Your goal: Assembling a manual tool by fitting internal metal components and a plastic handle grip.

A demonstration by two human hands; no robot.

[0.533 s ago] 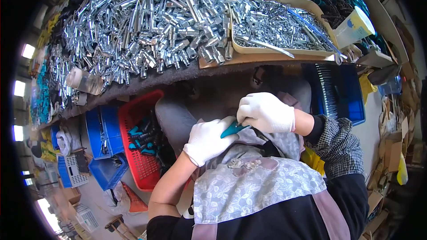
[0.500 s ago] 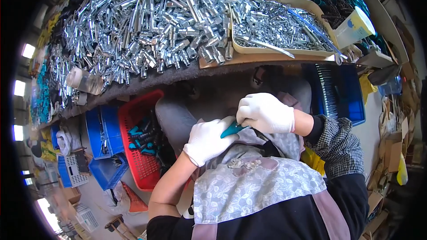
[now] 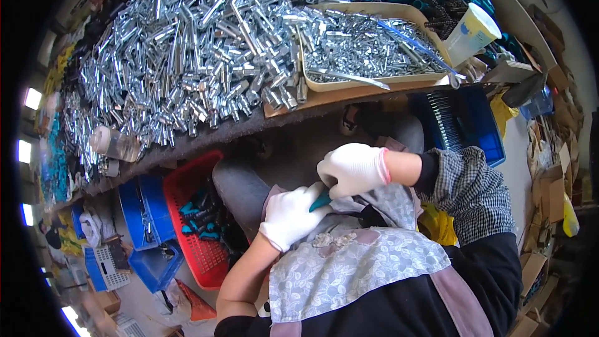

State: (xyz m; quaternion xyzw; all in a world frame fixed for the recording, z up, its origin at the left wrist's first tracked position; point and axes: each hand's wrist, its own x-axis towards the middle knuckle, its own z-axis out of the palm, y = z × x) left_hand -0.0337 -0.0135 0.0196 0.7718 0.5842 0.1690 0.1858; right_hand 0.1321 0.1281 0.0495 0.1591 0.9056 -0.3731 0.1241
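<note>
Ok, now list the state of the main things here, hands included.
Left hand, gloved, closed around the teal part.
Right hand, gloved, fingers curled beside it; grip hidden.
Teal part, partly covered.
Red basket, open, partly filled.
Tray, open, holding small metal parts.
Metal pile, loose, heaped.

Left-side glare, dark fisheye rim.

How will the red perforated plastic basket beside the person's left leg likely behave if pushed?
The red basket will probably stay fairly stiff, given its moulded-looking walls. The loosely piled teal and black parts inside may shift, and likely make it heavier than its open, holed sides suggest.
</note>
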